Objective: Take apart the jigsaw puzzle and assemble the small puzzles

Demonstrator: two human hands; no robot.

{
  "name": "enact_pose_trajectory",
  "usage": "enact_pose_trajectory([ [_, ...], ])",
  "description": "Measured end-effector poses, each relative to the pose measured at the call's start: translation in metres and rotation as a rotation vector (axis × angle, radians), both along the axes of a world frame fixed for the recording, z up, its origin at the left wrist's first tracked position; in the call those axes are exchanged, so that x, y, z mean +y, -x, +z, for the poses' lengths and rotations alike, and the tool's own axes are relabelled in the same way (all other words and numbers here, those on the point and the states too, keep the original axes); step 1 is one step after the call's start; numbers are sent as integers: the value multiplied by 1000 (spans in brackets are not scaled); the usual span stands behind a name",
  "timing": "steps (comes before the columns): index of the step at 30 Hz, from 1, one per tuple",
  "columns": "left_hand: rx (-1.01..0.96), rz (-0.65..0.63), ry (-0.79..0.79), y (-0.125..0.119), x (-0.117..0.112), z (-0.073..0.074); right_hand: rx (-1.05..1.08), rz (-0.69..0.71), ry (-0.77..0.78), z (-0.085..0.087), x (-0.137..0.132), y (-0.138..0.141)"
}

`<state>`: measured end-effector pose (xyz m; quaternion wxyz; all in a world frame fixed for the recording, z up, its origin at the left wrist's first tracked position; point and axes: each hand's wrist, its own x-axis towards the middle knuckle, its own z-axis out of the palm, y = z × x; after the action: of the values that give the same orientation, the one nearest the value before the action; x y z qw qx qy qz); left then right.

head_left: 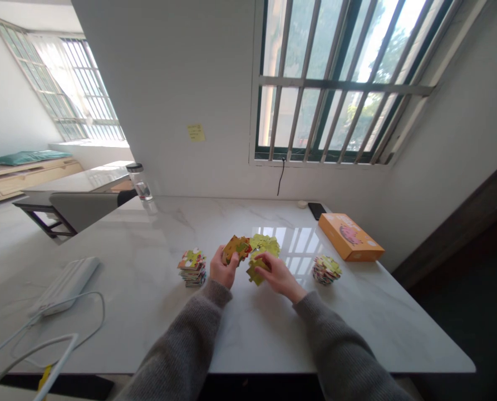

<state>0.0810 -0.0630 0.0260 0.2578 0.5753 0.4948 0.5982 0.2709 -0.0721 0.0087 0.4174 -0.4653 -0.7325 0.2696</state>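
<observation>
My left hand (224, 267) is closed around several jigsaw puzzle pieces (236, 245) in orange-brown, green and red, held just above the table. To its right, my right hand (276, 273) has its fingers bent onto a yellow-green puzzle piece (256, 274); the fingertips are partly hidden. More yellow-green pieces (265, 243) lie just beyond that hand. A stack of puzzle pieces (192, 267) stands left of my left hand. Another stack of pieces (326, 269) stands on the right.
The white marble-patterned table (273, 334) carries an orange box (350, 236) and a black phone (316, 210) at the back right. At the back left stands a clear bottle (139, 182). A white power strip (67, 284) with cables (64, 351) lies on the left.
</observation>
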Motion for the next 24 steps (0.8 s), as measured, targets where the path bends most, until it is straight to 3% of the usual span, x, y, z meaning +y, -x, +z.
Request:
enact_pose_trajectory([
  [3, -22, -73, 79, 1, 3, -5, 150, -224, -91, 9, -2, -9],
  [6, -84, -235, 198, -2, 5, -10, 109, -352, -263, 16, -11, -9],
  [12, -269, -475, 394, -8, 4, -24, -106, -141, -482, 8, -27, 4],
  [18, -522, -590, 584, -10, -2, -26, -96, -27, -425, 0, -31, 8],
  [24, -556, -598, 614, -9, -4, -19, -51, 39, -366, 8, -40, 5],
])
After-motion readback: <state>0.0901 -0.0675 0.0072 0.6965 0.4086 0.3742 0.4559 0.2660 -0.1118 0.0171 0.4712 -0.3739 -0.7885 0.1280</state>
